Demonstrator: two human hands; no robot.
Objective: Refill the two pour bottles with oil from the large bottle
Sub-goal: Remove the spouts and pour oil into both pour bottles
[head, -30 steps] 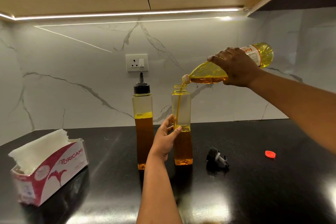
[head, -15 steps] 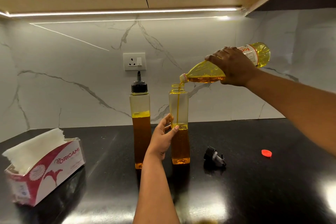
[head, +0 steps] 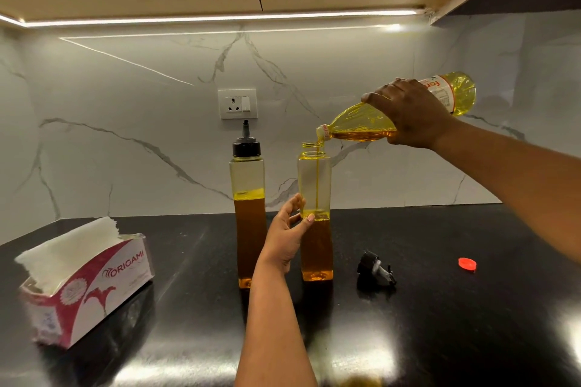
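Little has moved since the earlier frames: pour goes on, oil level in the open bottle about the same.

Left to right: tissue box (head: 91, 280) on the black counter (head: 440, 324); capped pour bottle (head: 248, 214), oil to roughly two-thirds; left hand (head: 287, 236), fingers and thumb curled round the open pour bottle (head: 316, 220), steadying it upright. Oil there sits near half, thin stream (head: 318, 182) falling through the neck. Right hand (head: 412, 113) clamped round the large bottle (head: 377, 122), tipped near level, mouth just over the neck, partly full. Loose black spout cap (head: 375, 269) and red cap (head: 467, 263) lie right. Step in hand: filling the second bottle. Next likely calls for a steady tilt, then righting before overflow and refitting the spout.
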